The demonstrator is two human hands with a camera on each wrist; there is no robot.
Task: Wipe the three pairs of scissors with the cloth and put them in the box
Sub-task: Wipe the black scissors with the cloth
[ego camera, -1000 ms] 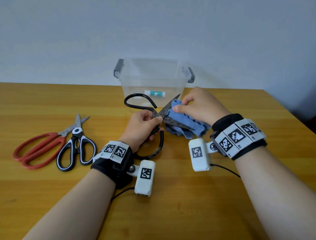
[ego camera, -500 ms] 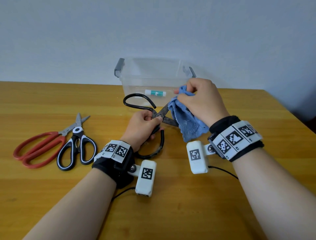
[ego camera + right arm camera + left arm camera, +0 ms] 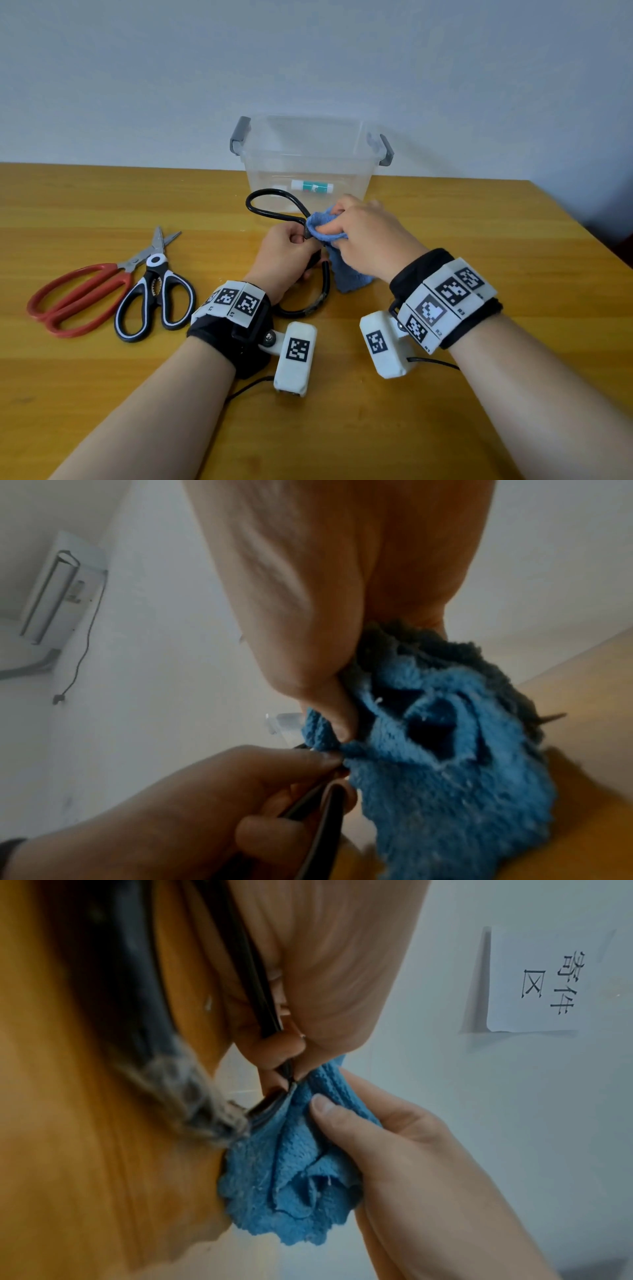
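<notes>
A wooden table (image 3: pixel 445 428) fills the scene, its far edge set against the wall and its right edge angling away at the far right; bare wood is left open in the near part and on the far left. A clear box (image 3: pixel 308 154) with grey handles stands at the far middle, just beyond the hands. The black scissors (image 3: pixel 270 205) are held above the table in front of the box, gripped near the pivot by the curled fingers of the left hand (image 3: pixel 284 253). The blades are wrapped in the blue cloth (image 3: pixel 329 236) (they are hidden by it), which is pinched by the right hand (image 3: pixel 370 240). At the left, red scissors (image 3: pixel 75 298) and black-and-white scissors (image 3: pixel 154 294) lie touching, well apart from the box.
</notes>
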